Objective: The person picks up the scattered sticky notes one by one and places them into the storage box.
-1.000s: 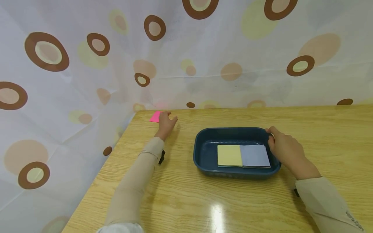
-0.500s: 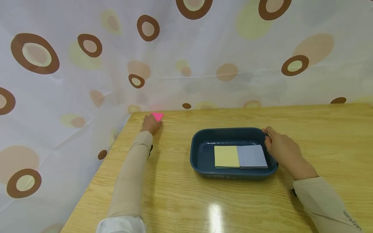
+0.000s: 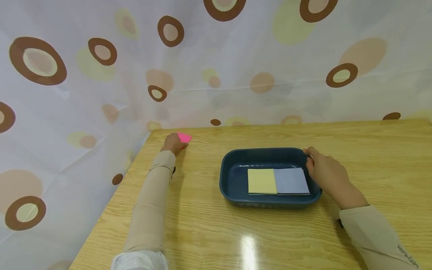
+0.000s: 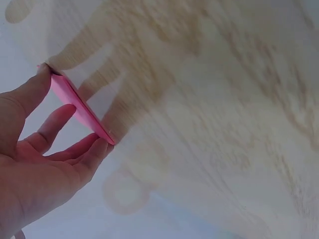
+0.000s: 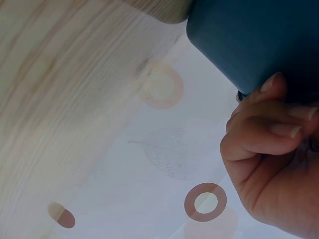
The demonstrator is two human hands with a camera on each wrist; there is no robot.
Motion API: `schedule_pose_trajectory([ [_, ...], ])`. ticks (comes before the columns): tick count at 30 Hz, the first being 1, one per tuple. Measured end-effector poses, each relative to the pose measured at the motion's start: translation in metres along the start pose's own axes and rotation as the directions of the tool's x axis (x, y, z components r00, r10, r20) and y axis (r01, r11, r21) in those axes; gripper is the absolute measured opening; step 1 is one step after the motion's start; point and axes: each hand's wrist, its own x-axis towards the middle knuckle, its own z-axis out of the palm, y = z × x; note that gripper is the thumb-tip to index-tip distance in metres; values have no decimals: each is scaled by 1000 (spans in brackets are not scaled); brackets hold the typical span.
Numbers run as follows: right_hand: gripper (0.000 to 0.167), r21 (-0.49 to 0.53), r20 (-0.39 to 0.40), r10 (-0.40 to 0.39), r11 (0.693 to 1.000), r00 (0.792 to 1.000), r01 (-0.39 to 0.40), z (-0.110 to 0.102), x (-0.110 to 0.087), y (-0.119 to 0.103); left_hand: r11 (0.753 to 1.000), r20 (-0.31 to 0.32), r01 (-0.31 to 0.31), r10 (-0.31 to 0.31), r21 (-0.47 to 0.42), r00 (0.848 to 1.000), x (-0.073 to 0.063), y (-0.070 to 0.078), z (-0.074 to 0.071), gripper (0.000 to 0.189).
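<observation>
At the table's back left corner, my left hand [image 3: 173,143] holds a pink sticky note pad [image 3: 184,137]. The left wrist view shows that thin pink pad [image 4: 79,105] pinched by its edges between thumb and fingertips, tilted above its shadow. My right hand [image 3: 330,175] grips the right end of a dark blue rectangular tray [image 3: 237,183]. Inside the tray, a yellow note pad [image 3: 262,182] and a pale blue note pad [image 3: 291,180] lie side by side, touching. In the right wrist view, curled fingers [image 5: 259,134] are at the tray's outer wall [image 5: 234,45].
A wooden table [image 3: 202,228] runs under everything. Its back and left edges meet a white curtain [image 3: 202,48] with brown and pastel circles. Bare wood lies between the left arm and the tray.
My left hand has moved to the pink pad's left side, taken hold of it and drawn it slightly forward and right. The right hand keeps its hold on the tray.
</observation>
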Motion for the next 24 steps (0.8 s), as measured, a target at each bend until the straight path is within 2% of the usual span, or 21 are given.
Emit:
schedule_pose_trajectory([
  [3,34,1,3,-3,1000,1000,3,0,0,0,1000,-2,25,-25,12,1000,-1,0,-2,39],
  [8,35,3,10,0,1000,1000,0,0,0,-1,997,48,62,-64,45,997,-5,1,-6,57],
  [13,35,9,18,3,1000,1000,-3,-1,0,-1,994,107,52,-62,101,992,-13,5,-13,69],
  [17,35,8,22,8,1000,1000,-8,-2,0,-1,984,148,-10,-16,176,989,-18,6,-15,58],
  [21,34,6,18,5,1000,1000,-5,-1,0,0,964,146,-94,59,249,988,-23,9,-15,46],
  [24,35,10,22,4,1000,1000,-4,-1,0,-1,947,134,-144,109,286,985,-26,15,-13,50],
])
